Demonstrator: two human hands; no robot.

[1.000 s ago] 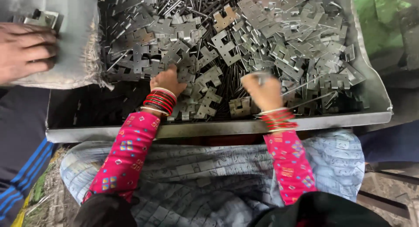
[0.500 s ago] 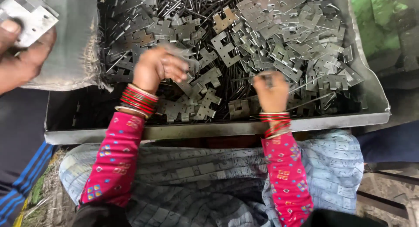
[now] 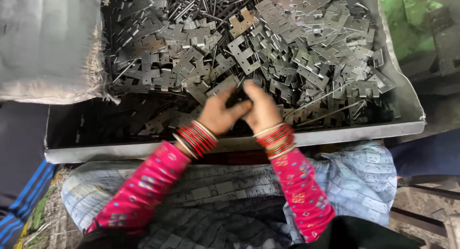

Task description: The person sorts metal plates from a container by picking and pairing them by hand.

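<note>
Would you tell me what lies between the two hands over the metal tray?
In the head view, a small dark metal piece sits pinched between the left hand and right hand, above the tray's near rim.

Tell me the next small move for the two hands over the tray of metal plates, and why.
Probably ease the hands apart just enough to check the fit. The left hand and right hand meet over the tray, pinching a small dark metal piece that the fingers mostly hide. Loose hinge plates and thin pins lie close ahead for the following pick.
</note>
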